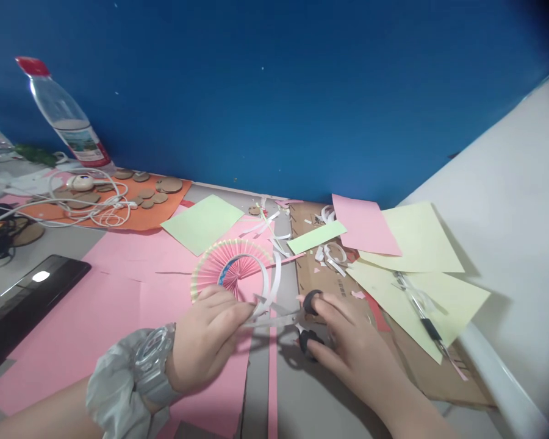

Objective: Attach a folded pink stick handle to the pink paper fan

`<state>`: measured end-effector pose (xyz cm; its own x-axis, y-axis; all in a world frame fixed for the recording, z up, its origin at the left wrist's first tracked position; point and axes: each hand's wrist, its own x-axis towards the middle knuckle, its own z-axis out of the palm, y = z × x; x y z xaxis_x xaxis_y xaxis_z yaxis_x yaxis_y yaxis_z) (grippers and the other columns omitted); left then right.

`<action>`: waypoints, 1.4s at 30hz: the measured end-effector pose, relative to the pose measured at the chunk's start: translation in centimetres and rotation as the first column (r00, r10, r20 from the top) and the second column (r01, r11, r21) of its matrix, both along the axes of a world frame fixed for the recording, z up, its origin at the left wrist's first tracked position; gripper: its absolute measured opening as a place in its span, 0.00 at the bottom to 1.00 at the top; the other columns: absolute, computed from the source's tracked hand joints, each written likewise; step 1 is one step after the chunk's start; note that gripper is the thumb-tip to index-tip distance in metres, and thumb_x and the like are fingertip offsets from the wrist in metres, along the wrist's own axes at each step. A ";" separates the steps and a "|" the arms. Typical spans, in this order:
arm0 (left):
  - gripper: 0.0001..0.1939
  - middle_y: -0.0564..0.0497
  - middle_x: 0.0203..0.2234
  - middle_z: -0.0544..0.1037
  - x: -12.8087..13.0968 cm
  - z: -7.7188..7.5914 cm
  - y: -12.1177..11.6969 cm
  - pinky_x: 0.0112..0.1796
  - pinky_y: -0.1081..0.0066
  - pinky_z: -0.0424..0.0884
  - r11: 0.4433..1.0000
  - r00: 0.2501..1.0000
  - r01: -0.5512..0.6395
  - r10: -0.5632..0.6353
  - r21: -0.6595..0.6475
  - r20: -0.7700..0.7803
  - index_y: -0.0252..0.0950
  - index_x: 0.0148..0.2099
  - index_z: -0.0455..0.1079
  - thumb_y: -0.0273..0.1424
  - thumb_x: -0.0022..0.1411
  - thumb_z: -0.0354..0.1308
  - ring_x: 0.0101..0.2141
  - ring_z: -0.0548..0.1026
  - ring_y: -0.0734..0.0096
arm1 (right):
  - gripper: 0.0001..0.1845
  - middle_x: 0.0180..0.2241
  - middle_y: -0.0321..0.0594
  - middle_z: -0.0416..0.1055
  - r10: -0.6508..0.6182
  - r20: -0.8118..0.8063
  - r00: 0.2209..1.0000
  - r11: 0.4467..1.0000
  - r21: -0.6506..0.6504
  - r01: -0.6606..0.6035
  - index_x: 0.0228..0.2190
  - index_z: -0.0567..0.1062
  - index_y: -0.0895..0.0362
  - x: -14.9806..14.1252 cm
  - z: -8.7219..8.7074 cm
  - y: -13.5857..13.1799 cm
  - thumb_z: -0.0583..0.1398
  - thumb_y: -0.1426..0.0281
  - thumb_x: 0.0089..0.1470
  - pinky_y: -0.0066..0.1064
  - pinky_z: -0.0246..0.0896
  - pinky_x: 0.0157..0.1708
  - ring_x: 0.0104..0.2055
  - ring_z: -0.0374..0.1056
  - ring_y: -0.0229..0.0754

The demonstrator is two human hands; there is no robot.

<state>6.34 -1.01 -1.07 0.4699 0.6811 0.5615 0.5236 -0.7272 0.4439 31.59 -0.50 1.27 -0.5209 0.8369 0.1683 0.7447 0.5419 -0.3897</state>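
In my left hand (213,335), the fingers are closed on a white ring (266,274) with blue print on its inner side, which looks like a roll of tape; a loose white strip (277,280) curls beside it. Black-handled scissors (286,319) are in my right hand (361,344), fingers through the loops. Their blades point left to the left fingertips, by the strip's lower end; whether they touch it I cannot tell. Just behind the ring lies a pleated pink paper rosette (208,265) with a pale yellow edge, partly covered.
Pink sheets (123,311) spread under my left arm. At left are a phone (32,311), a tangled white cable (112,204), cardboard discs (168,185) and a bottle (68,119). Cardboard (320,268) with paper scraps, pale yellow sheets (421,238) and a pen (423,320) lie right. A blue wall (274,97) stands behind.
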 end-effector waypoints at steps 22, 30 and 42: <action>0.10 0.49 0.26 0.74 0.6 0.6 -0.1 0.33 0.68 0.67 0.988 0.991 -0.135 0.135 -0.075 -0.008 0.37 0.33 0.64 0.25 0.63 0.43 0.28 0.71 0.68 | 0.06 0.30 0.41 0.71 0.077 0.099 0.992 0.969 0.225 -0.098 0.36 0.66 0.56 -0.5 -0.5 0.0 0.52 0.69 0.57 0.31 0.60 0.28 0.30 0.67 0.42; 0.09 0.51 0.24 0.72 0.6 0.7 0.0 0.31 0.70 0.65 0.991 0.994 -0.108 0.108 -0.083 -0.008 0.37 0.32 0.61 0.24 0.62 0.44 0.27 0.68 0.69 | 0.07 0.26 0.40 0.70 0.091 0.151 0.984 0.944 0.302 -0.133 0.31 0.66 0.57 -0.6 -0.5 -0.1 0.51 0.68 0.58 0.30 0.57 0.26 0.27 0.66 0.41; 0.11 0.52 0.23 0.69 0.7 0.7 0.0 0.31 0.70 0.64 0.987 0.992 -0.124 0.125 -0.106 -0.005 0.37 0.28 0.59 0.24 0.63 0.42 0.26 0.66 0.70 | 0.06 0.24 0.37 0.68 0.102 0.144 0.984 0.974 0.185 -0.128 0.30 0.65 0.56 -0.9 -0.3 -0.3 0.50 0.70 0.57 0.28 0.53 0.23 0.24 0.63 0.39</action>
